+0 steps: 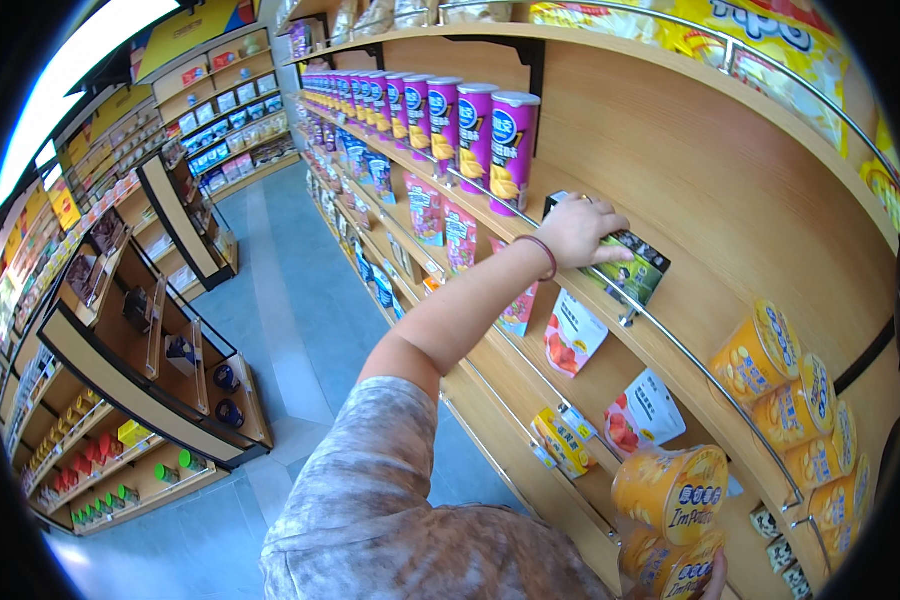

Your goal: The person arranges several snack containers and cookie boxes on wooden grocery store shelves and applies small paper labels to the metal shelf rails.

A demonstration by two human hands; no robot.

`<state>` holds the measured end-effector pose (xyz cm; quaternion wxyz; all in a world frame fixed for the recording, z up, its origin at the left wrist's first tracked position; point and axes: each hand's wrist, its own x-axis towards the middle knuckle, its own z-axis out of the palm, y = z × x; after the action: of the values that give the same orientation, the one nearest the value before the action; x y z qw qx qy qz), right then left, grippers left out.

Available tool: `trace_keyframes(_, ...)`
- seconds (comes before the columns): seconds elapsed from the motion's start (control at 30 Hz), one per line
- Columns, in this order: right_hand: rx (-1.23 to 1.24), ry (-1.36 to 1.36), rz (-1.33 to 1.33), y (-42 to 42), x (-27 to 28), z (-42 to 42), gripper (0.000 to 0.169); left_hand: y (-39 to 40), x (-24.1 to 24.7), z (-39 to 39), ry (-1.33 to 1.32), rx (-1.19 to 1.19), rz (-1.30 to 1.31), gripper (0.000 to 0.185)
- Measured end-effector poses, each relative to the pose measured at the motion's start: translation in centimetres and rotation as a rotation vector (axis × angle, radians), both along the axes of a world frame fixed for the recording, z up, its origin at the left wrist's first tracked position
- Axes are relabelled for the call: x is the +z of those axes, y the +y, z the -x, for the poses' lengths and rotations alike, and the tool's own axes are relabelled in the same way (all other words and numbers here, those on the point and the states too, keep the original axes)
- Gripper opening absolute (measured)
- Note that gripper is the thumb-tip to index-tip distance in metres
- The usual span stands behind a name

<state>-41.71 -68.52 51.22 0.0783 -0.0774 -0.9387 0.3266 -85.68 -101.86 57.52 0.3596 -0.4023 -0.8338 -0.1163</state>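
My left hand (581, 232) reaches out over a wooden shelf, its fingers and thumb around a black-and-green box (637, 262). The box lies on the shelf board behind a thin metal rail (690, 341), and the hand covers its middle. At the bottom right, the fingers of my right hand (714, 579) show at the side of a yellow-orange potato-chip tub (664, 566). A second tub of the same kind (671, 491) rests on top of it. Most of my right hand is hidden or cut off by the picture's rim.
Purple chip canisters (506, 154) stand in a row left of the box. More yellow-orange tubs (761, 345) are stacked at the shelf's right end. Lower shelves hold snack pouches (574, 334) and a yellow box (562, 442). Across the aisle floor (292, 247) stand display shelves (142, 390).
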Motion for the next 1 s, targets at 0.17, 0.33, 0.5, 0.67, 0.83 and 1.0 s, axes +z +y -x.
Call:
trace_keyframes(0.17,0.095,-0.062,-0.194,-0.7,-0.9,2.6,0.09,0.8,-0.8,0.0,0.046,0.022,-0.153,0.038)
trace_keyframes(0.33,0.086,-0.178,-0.136,-3.0,-1.4,5.5,0.077,1.6,-1.4,0.2,0.134,-0.016,-0.357,0.036)
trace_keyframes(0.5,0.179,-0.182,-0.165,-5.1,-0.7,7.6,0.071,1.5,-1.3,-0.1,0.113,0.022,-0.331,0.029)
trace_keyframes(0.67,0.304,-0.041,-0.069,-7.0,-0.5,9.2,0.066,1.6,-1.3,-0.4,0.104,0.072,-0.335,0.029)
trace_keyframes(0.83,0.322,0.116,-0.125,-7.5,-2.7,9.9,0.052,1.6,-1.4,0.1,0.095,0.054,-0.325,0.028)
trace_keyframes(1.0,0.177,-0.122,-0.146,-7.2,-5.7,7.9,0.097,1.7,-1.6,0.4,0.133,0.034,-0.352,0.027)
